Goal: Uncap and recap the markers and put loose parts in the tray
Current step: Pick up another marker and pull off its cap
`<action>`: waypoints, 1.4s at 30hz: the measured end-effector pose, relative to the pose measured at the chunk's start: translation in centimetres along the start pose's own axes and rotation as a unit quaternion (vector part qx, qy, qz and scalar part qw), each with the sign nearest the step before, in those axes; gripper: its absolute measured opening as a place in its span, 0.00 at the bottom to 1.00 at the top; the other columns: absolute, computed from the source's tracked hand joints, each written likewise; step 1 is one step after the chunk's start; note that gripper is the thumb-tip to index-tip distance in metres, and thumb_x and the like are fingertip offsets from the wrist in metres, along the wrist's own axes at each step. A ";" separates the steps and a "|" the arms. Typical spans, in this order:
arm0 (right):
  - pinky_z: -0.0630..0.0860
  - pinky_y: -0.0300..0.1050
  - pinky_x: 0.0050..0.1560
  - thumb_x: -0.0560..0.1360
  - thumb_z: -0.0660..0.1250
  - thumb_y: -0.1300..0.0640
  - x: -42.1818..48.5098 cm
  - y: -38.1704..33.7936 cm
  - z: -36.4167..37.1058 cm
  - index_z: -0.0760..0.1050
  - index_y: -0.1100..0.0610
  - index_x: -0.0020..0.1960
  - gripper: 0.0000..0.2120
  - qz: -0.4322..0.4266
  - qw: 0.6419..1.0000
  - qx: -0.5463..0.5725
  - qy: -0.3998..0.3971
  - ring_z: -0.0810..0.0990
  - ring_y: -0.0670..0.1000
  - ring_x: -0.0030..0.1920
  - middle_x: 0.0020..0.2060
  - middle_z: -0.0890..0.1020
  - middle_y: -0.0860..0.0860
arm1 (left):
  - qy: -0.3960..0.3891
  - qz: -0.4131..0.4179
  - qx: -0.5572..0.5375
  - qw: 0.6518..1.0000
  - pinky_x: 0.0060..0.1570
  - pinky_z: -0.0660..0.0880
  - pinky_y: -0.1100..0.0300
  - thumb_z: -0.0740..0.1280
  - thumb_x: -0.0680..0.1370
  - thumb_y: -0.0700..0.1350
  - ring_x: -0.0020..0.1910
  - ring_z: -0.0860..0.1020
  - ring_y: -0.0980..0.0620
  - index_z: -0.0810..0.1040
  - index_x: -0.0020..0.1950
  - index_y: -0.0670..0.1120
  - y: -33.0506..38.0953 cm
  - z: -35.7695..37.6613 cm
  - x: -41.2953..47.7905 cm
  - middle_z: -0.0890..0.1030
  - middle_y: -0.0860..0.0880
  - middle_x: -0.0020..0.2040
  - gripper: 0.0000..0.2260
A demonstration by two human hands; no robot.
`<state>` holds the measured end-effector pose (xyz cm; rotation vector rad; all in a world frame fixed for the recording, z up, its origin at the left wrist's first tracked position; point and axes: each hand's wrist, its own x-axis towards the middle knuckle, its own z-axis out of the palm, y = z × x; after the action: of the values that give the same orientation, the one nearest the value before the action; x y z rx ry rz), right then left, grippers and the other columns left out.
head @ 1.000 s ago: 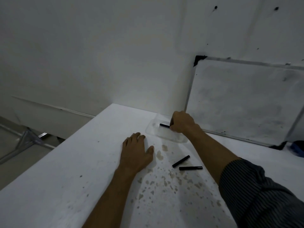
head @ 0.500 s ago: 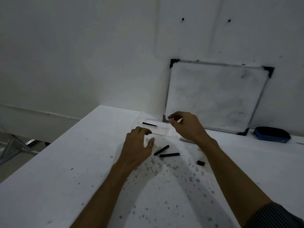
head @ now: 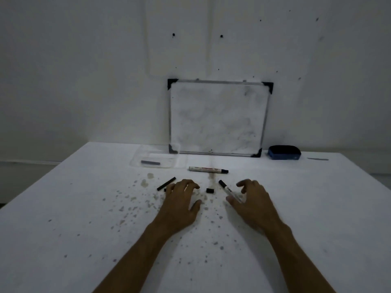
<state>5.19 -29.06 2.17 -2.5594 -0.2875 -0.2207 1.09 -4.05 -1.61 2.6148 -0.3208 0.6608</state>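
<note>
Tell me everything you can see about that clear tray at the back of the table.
The tray is a shallow, see-through rectangular dish, plastic by its look, lying flat on the white table in front of the whiteboard's lower left corner. One short dark stick-like part lies inside; a pale patch shows behind it. Neither hand touches it.

Dim, bluish, grainy view, soft blur on moving hands [head: 218, 205], wide-angle bowing at table [head: 63, 208] edges.
</note>
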 end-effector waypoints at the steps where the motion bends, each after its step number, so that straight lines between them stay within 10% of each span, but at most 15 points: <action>1: 0.77 0.48 0.57 0.71 0.70 0.33 -0.4 0.5 0.2 0.72 0.48 0.65 0.29 0.010 1.000 -0.006 -0.017 0.76 0.49 0.56 0.55 0.76 0.48 | 0.005 0.004 0.002 1.000 0.68 0.62 0.54 0.66 0.79 0.53 0.64 0.76 0.52 0.77 0.65 0.49 0.0 0.0 -0.1 0.78 0.52 0.63 0.16; 15: 0.72 0.32 0.44 0.78 0.67 0.42 0.0 -1.1 -1.2 0.81 0.44 0.55 0.10 -0.038 0.978 0.196 -0.054 0.80 0.38 0.48 0.47 0.83 0.38 | 0.110 0.116 0.060 0.985 0.78 0.54 0.53 0.64 0.83 0.58 0.80 0.64 0.49 0.70 0.79 0.49 1.5 -1.0 0.2 0.71 0.49 0.79 0.27; 21: 0.78 0.36 0.47 0.78 0.69 0.45 -0.9 -2.8 -0.6 0.81 0.44 0.56 0.09 -0.069 0.951 0.286 -0.093 0.84 0.42 0.45 0.46 0.85 0.40 | 0.168 0.165 0.101 0.967 0.67 0.62 0.49 0.70 0.80 0.55 0.71 0.77 0.46 0.86 0.57 0.49 0.8 -1.0 -0.1 0.88 0.54 0.53 0.13; 29: 0.78 0.35 0.39 0.79 0.70 0.49 -1.9 -5.2 0.3 0.83 0.53 0.53 0.09 -0.023 0.913 0.403 -0.053 0.83 0.42 0.36 0.41 0.88 0.47 | 0.058 0.055 -0.046 0.996 0.63 0.74 0.53 0.69 0.78 0.62 0.59 0.81 0.55 0.81 0.68 0.52 0.1 -4.0 -1.3 0.86 0.54 0.57 0.22; 34: 0.76 0.31 0.36 0.78 0.69 0.46 -2.2 -9.3 1.9 0.83 0.49 0.54 0.10 -0.056 0.913 0.393 -0.094 0.84 0.40 0.38 0.41 0.88 0.47 | 0.038 -0.023 -0.175 0.984 0.38 0.84 0.59 0.72 0.79 0.53 0.34 0.85 0.57 0.85 0.64 0.51 -1.0 -7.1 -2.0 0.88 0.56 0.46 0.15; 42: 0.76 0.36 0.42 0.80 0.68 0.50 3.1 -11.5 4.8 0.81 0.50 0.58 0.09 -0.102 0.971 0.205 -0.067 0.81 0.43 0.43 0.46 0.84 0.45 | 0.195 -0.282 -0.338 0.876 0.31 0.78 0.57 0.72 0.80 0.53 0.29 0.79 0.53 0.85 0.54 0.57 -7.2 -9.3 -2.4 0.88 0.49 0.44 0.05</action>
<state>5.80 -16.48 4.66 -2.1367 -0.5859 -0.0550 -2.36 6.80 2.15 1.7190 0.2907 0.6815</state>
